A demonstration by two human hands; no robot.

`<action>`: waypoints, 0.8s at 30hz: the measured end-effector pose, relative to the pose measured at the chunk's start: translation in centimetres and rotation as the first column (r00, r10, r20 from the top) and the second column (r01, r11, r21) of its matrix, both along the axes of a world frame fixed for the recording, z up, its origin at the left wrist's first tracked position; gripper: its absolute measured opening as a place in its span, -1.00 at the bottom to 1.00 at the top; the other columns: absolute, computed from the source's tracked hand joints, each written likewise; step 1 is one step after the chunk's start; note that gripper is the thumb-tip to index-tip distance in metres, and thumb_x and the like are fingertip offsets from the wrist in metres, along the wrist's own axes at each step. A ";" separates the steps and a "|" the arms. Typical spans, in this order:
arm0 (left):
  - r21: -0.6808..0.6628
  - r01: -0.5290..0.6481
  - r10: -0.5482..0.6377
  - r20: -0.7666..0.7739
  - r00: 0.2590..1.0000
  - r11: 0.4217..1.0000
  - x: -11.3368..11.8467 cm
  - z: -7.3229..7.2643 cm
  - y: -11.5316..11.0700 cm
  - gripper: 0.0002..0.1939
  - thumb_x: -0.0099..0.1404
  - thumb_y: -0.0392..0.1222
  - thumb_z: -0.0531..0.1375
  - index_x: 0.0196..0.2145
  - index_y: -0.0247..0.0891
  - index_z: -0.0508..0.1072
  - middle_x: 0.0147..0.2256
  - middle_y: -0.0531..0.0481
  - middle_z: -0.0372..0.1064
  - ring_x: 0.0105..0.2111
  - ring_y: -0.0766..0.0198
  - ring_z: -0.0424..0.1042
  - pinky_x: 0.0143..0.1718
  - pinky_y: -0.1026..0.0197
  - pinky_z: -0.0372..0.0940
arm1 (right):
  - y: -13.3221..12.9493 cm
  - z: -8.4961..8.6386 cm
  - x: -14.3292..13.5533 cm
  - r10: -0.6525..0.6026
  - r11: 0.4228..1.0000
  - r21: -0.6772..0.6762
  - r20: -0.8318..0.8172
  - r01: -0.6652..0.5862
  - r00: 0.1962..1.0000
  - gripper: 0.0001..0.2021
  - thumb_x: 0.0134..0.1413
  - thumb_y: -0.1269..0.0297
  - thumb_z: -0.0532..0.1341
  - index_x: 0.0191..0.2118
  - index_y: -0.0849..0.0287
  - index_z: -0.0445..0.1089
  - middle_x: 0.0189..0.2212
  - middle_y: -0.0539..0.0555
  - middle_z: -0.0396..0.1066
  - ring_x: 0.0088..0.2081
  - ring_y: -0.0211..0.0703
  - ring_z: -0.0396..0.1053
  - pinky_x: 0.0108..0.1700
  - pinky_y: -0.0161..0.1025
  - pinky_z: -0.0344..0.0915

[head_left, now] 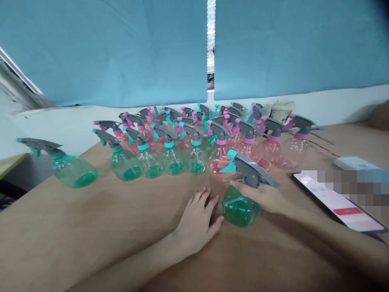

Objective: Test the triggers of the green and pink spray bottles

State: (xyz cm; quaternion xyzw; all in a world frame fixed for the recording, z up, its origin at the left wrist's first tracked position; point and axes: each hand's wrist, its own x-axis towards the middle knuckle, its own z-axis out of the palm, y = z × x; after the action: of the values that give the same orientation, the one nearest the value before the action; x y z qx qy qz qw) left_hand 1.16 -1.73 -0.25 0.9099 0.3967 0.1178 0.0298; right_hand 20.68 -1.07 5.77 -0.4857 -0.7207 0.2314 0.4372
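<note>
My right hand [258, 192] is wrapped round the neck of a green spray bottle [241, 209], just under its grey and teal trigger head. That bottle stands on the wooden table [121, 227] near the middle right. My left hand [196, 221] rests on the table to the left of the bottle, fingers apart and holding nothing. Behind my hands runs a front row of spray bottles, with green ones such as this green bottle [126, 164] on the left and pink ones such as this pink bottle [291, 150] on the right.
More spray bottles [170, 113] crowd behind the front row. One green bottle [74, 170] stands apart at the far left. A phone [343, 202] and a white box [354, 163] lie at the right; a paper cup [281, 110] stands at the back. Blue curtains [121, 48] hang behind.
</note>
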 end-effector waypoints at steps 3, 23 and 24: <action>0.004 0.000 0.000 0.008 1.000 1.000 0.0 0.1 0.0 -0.55 0.28 -0.05 0.05 0.07 -0.31 0.20 0.10 -0.22 0.10 0.11 -0.01 0.04 0.04 -0.08 0.07 | 0.0 0.1 -0.1 0.026 0.999 -0.030 -0.023 -0.027 0.999 -0.83 -0.03 0.17 0.10 -0.41 0.05 0.42 -0.57 -0.02 0.42 -0.47 -0.17 0.41 -0.44 -0.24 0.38; -0.023 0.005 -0.005 0.026 1.000 1.000 -0.1 0.0 0.0 -0.54 0.28 -0.05 0.04 0.08 -0.30 0.19 0.11 -0.23 0.09 0.12 -0.02 0.05 0.04 -0.11 0.07 | -0.4 0.0 -0.3 -0.023 0.995 -0.097 -0.188 0.004 0.982 -0.89 -0.13 0.19 0.20 -0.44 0.08 0.39 -0.48 0.02 0.45 -0.40 -0.14 0.43 -0.34 -0.20 0.39; -0.019 0.008 -0.007 0.030 1.000 1.000 -0.1 0.0 0.0 -0.54 0.28 -0.05 0.04 0.08 -0.30 0.19 0.11 -0.23 0.10 0.12 -0.02 0.05 0.04 -0.11 0.08 | -0.3 -0.2 -0.3 -0.014 0.993 -0.116 -0.198 -0.009 0.980 -0.87 -0.12 0.17 0.20 -0.43 0.09 0.39 -0.47 0.03 0.45 -0.39 -0.14 0.43 -0.35 -0.20 0.39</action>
State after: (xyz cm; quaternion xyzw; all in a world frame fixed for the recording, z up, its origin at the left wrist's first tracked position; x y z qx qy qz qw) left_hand 1.06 -1.72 -0.27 0.9091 0.3940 0.1275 0.0449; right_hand 20.41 -1.40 5.59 -0.4857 -0.6581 0.3199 0.4782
